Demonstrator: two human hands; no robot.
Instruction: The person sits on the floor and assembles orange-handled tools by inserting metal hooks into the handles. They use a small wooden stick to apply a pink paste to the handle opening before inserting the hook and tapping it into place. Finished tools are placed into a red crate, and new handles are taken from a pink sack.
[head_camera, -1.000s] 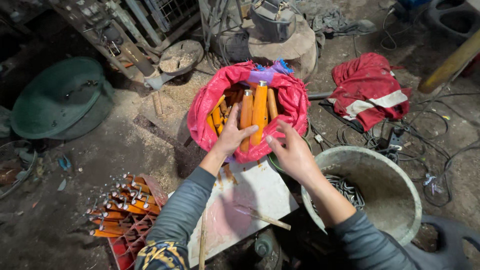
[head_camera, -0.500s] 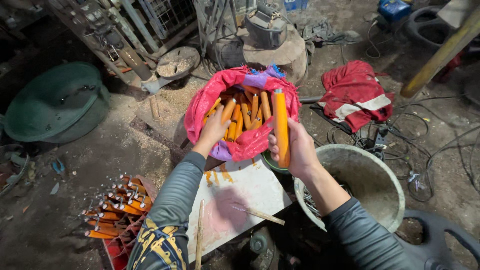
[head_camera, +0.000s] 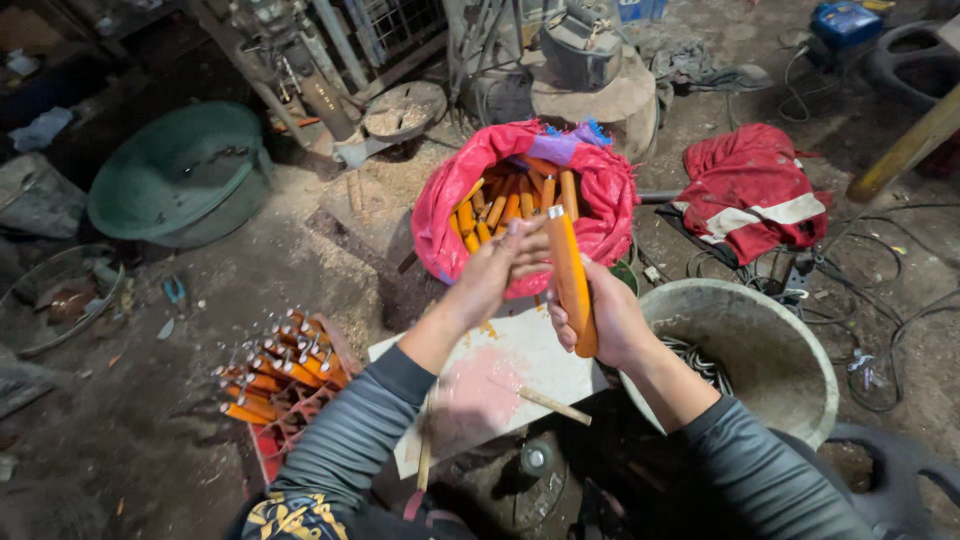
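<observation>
Orange handles (head_camera: 275, 372) lie stacked in a red crate, left of the white board (head_camera: 500, 370). Above the board, your left hand (head_camera: 497, 268) pinches the metal-capped tip of an orange handle (head_camera: 570, 280), which your right hand (head_camera: 605, 318) grips closed, before the pink sack (head_camera: 600, 190).

hands (head_camera: 510, 262): 2 | pink sack (head_camera: 605, 195): 1 | basins (head_camera: 175, 170): 2

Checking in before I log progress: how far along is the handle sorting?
Done: a batch of orange handles lies stacked in the red crate. In hand: the right hand grips one handle, the left hand at its tip. Left: many more fill the pink sack.
</observation>
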